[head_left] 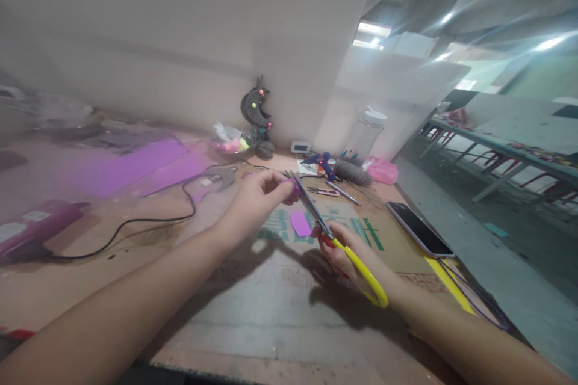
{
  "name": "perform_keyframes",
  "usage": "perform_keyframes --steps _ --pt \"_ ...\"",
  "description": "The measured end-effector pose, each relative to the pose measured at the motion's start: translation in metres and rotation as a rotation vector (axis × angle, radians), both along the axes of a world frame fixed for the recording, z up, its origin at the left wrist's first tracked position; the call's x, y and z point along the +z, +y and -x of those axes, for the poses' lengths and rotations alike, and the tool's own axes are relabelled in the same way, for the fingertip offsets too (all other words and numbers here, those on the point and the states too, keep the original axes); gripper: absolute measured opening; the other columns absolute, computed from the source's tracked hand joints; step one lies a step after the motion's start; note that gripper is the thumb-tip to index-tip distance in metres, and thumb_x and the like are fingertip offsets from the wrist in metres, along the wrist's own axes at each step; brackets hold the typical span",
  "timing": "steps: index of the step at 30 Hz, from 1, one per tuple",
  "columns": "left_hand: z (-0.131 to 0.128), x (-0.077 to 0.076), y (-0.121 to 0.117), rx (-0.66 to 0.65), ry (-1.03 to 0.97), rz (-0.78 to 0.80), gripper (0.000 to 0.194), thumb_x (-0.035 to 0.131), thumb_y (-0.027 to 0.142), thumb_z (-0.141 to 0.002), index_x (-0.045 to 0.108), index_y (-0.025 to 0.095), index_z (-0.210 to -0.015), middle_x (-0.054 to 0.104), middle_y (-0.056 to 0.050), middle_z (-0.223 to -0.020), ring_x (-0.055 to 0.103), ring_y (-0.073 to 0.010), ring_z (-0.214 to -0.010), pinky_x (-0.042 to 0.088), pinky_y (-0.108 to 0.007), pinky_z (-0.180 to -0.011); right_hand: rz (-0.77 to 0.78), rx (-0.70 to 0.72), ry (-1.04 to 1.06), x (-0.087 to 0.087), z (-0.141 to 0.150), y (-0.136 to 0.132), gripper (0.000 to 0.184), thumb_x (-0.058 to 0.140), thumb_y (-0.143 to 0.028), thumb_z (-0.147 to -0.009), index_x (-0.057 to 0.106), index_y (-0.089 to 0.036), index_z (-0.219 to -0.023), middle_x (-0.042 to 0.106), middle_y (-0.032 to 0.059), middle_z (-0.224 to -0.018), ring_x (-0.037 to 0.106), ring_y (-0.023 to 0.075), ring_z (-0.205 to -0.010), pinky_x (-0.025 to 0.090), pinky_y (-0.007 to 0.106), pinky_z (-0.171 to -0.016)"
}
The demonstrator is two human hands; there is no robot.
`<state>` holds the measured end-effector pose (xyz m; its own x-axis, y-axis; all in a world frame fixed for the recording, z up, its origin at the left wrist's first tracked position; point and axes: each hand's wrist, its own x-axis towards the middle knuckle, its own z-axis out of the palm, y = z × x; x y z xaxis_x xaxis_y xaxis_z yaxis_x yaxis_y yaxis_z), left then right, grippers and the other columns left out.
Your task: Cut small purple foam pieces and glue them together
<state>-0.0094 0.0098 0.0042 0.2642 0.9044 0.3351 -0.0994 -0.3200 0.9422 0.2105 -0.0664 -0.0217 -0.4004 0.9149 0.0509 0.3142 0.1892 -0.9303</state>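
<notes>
My left hand [266, 195] pinches a small purple piece [295, 188], which looks like paper or thin foam. The scissors [361, 267] have yellow and red handles and are gripped in my right hand [341, 246]. Their long metal blades point up and away, with the tips beside the purple piece at my left fingertips. Whether the blades touch it, I cannot tell. Below, a flat purple cut-out [300, 224] lies on printed cardboard [392, 252].
Large purple sheets [149, 162] lie at the left, near a magenta corded tool [36, 228]. Behind my hands are a blue glue gun [323, 162], a utility knife [323, 191], a pen [343, 192] and grey yarn [352, 172]. A phone [419, 228] rests by the right edge.
</notes>
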Motion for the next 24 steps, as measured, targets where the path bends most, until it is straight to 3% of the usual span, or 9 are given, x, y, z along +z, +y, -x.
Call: perform_keyframes --steps 15,24 --pt "0.000 0.000 0.000 0.001 0.020 -0.033 0.020 0.065 0.035 -0.088 0.064 0.017 -0.079 0.070 -0.001 -0.076 0.066 -0.0149 -0.075 0.053 -0.028 -0.073 0.053 -0.013 0.122 -0.004 0.001 0.000 0.067 0.063 -0.081 -0.073 0.052 -0.020 -0.100 0.039 -0.0046 -0.073 0.028 0.0078 -0.054 0.025 0.023 -0.045" --pt "-0.007 -0.006 -0.006 -0.134 0.052 0.042 0.025 0.065 0.038 -0.088 0.063 0.017 -0.075 0.070 -0.003 -0.075 0.065 -0.0154 -0.073 0.052 -0.031 -0.075 0.076 0.069 0.289 -0.017 -0.001 0.000 0.060 0.061 -0.072 -0.083 0.050 -0.021 -0.113 0.038 -0.0054 -0.077 0.025 0.0053 -0.051 0.023 0.020 -0.042"
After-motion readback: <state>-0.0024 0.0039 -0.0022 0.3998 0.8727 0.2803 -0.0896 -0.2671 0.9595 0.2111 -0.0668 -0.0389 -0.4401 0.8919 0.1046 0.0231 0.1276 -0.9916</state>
